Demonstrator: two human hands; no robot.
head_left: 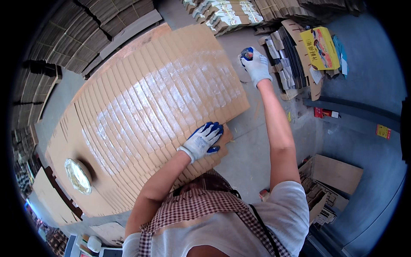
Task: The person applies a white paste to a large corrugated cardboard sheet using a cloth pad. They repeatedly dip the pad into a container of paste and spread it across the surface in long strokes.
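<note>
Here, two gloved hands work at one large fanned spread of flat brown corrugated cardboard blanks [145, 107] laid overlapping like shingles on a work surface; the blanks are too many to count reliably. The spread fills the centre and left of the head view, its long axis running from lower left to upper right, while each single blank lies crosswise to that axis. A glossy wet-looking band runs along the middle of the spread, following the same axis. The left hand [204, 140], in a white knit glove with blue coated fingers, lies flat on the near edge of the spread, fingers extended and pressed on the cardboard, grasping nothing. The right hand [256, 64], in a matching glove, is raised just beyond the far right corner of the spread, fingers clenched around a small dark object [246, 53] whose kind cannot be told. One round pale disc-shaped object [78, 175] rests on the lower left part of the spread. The right edge of the spread borders open grey concrete floor [252, 141], which leaves room for the right arm. One yellow printed carton [321, 48] sits on stacked flat cartons at upper right, well apart from the spread. Further cardboard stacks [81, 38] line the upper left.
</note>
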